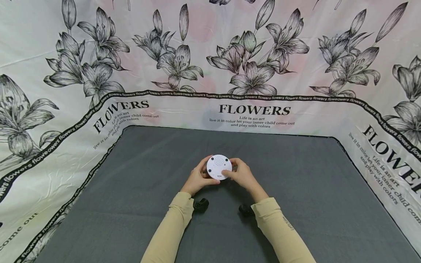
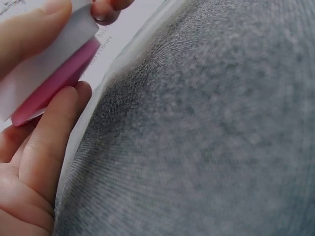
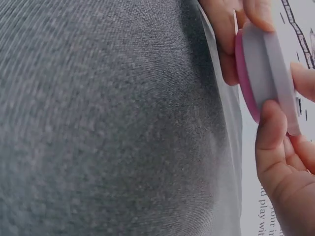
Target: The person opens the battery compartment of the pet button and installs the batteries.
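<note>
A round white device (image 1: pixel 217 165) is held up above the grey cloth by both hands. Its face toward the head camera has a patch of small holes and several dark round feet. The wrist views show its grey-white side wall (image 3: pixel 260 69) and a pink layer (image 2: pixel 59 81) on the far side. My left hand (image 1: pixel 196 178) grips the left edge, thumb low on the near face, fingers behind. From the right, my right hand (image 1: pixel 245 176) grips the opposite edge, with its thumb pressed on the near face. The far face is hidden from the head view.
Grey cloth (image 1: pixel 131 204) covers the table under the hands. White fabric printed with flowers and lettering (image 1: pixel 254 109) rises at the back and sides. Black wrist-worn parts (image 1: pixel 201 205) show by both cuffs.
</note>
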A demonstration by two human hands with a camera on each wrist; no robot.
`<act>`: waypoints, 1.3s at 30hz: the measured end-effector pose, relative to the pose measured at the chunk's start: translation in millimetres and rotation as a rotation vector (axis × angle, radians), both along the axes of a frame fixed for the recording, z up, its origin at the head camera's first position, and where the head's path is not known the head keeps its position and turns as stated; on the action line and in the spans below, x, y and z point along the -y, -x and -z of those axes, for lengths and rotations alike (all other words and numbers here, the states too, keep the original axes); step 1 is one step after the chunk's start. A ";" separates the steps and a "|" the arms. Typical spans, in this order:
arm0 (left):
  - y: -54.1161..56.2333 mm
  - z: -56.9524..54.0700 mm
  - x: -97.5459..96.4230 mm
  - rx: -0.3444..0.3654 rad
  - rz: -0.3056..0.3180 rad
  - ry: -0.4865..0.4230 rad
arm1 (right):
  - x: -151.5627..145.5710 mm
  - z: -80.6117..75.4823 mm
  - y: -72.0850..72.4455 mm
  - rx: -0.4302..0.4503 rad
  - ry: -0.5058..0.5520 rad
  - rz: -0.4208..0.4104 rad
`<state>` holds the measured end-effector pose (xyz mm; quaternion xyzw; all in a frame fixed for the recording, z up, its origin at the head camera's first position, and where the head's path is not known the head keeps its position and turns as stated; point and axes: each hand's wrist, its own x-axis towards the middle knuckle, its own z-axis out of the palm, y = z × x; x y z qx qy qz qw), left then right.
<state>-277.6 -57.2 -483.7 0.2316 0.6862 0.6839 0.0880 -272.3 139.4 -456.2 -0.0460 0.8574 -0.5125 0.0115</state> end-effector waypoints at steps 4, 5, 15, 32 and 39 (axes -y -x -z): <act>-0.8 1.8 -2.3 0.021 0.018 -0.005 | -2.8 0.4 -3.0 0.093 0.078 0.012; -0.7 2.5 -2.8 0.024 0.020 -0.005 | -3.5 0.1 -3.7 0.131 0.102 0.011; 11.0 20.6 -7.4 -0.054 -0.011 0.165 | -14.6 -12.3 -4.6 0.358 0.285 -0.037; 18.1 -30.8 -34.7 -0.068 -0.226 0.362 | -25.2 -32.3 1.7 0.150 0.165 0.145; 18.6 -26.9 -42.6 -0.120 -0.282 0.271 | -29.9 -33.7 1.1 0.104 0.077 0.054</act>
